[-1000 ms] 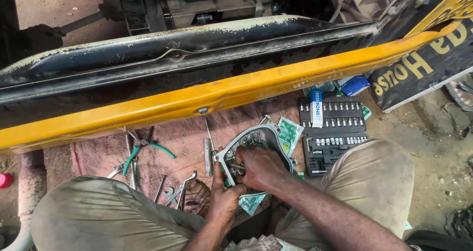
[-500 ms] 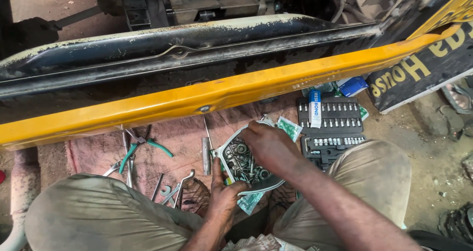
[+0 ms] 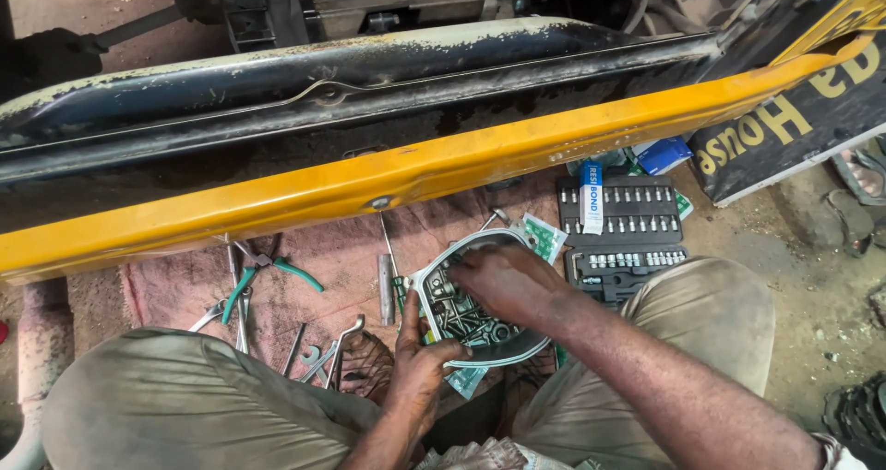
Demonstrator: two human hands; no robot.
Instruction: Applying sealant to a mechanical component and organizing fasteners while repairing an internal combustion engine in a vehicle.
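Tray of nuts and bolts sits low centre of the frame, on the pink cloth between my knees. It is a shallow, rounded metal dish, and its contents read as a dark jumble of small hardware.

Change since a second ago: my right hand has moved from the tray's lower edge up over its upper right part, palm down, fingers curled into the hardware. My left hand has stayed at the lower left rim, thumb up along the edge, steadying it. Judgement: I am sorting through the parts, with nothing lifted clear yet.

Right hand state: fingers bent and partly closed, but the tips are buried, so I cannot tell if they hold a piece. Left hand: loosely closed on the tray rim.

Outward: green-handled pliers and spanners at left, socket set at right, yellow body panel across the upper frame.

Hidden: tray's right half under my hand; the individual parts are too small to identify.
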